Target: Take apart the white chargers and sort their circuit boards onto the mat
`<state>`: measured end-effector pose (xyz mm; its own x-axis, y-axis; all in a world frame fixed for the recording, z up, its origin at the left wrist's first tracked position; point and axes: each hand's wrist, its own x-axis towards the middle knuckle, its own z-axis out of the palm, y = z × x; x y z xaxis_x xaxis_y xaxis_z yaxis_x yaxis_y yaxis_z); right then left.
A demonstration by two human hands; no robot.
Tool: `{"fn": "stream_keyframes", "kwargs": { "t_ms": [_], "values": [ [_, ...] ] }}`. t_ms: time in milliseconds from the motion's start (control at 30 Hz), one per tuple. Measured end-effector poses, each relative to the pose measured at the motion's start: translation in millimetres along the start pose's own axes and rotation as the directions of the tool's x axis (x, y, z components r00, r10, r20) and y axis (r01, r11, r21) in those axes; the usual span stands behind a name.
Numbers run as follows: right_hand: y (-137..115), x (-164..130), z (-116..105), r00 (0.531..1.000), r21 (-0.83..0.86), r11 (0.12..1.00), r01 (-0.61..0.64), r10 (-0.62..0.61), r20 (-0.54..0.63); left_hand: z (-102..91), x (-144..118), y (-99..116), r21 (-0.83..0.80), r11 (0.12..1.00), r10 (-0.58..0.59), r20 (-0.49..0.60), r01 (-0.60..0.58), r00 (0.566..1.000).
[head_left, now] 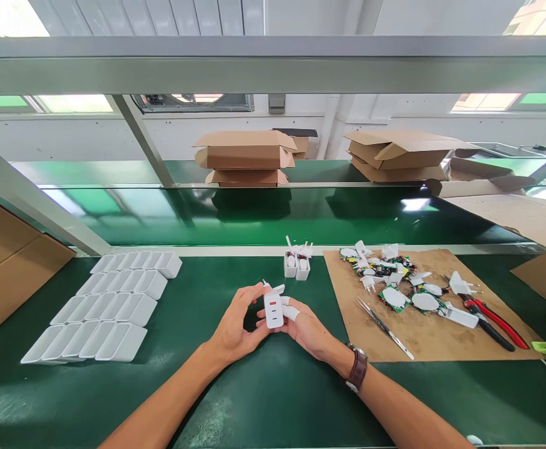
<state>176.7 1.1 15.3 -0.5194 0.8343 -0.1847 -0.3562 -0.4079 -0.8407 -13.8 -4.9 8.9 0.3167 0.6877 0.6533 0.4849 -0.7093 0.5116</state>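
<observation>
1. Both hands pinch one white charger mid-table: left hand wraps its left side, right hand closes on its right.
2. Just beyond it, two opened chargers stand upright.
3. Far left, rows of white shells sit lined up, looks like plenty already sorted.
4. Right side, cardboard mat carries circuit boards, tweezers, red pliers, so a pile's left.

One head-worn view — looking forward and down, close over the green bench.
</observation>
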Motion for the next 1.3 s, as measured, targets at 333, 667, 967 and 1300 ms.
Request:
{"fn": "stream_keyframes", "kwargs": {
  "t_ms": [333, 667, 967, 1300],
  "values": [
    [8, 4, -3, 0.979, -0.202, 0.964, 0.176, -0.192, -0.067, 0.6, -2, -5, 0.065, 0.998, -0.025, -0.030, 0.027, 0.999],
    [-16, 6, -28, 0.675, -0.674, 0.625, 0.395, -0.695, -0.249, 8.0, 16, -38, 0.053, 0.858, -0.505, -0.095, 0.511, 0.858],
    [-20, 29, -68, 0.727, -0.680, 0.696, 0.228, -0.587, -0.357, 45.6, 80, -68, -0.210, 0.786, -0.582, 0.062, 0.581, 0.810],
    [-16, 17, -56, 0.675, -0.793, 0.553, 0.255, -0.689, -0.264, -1.0, 43, -48, 0.143, 0.897, -0.432, 0.083, 0.419, 0.898]
  ]
}}
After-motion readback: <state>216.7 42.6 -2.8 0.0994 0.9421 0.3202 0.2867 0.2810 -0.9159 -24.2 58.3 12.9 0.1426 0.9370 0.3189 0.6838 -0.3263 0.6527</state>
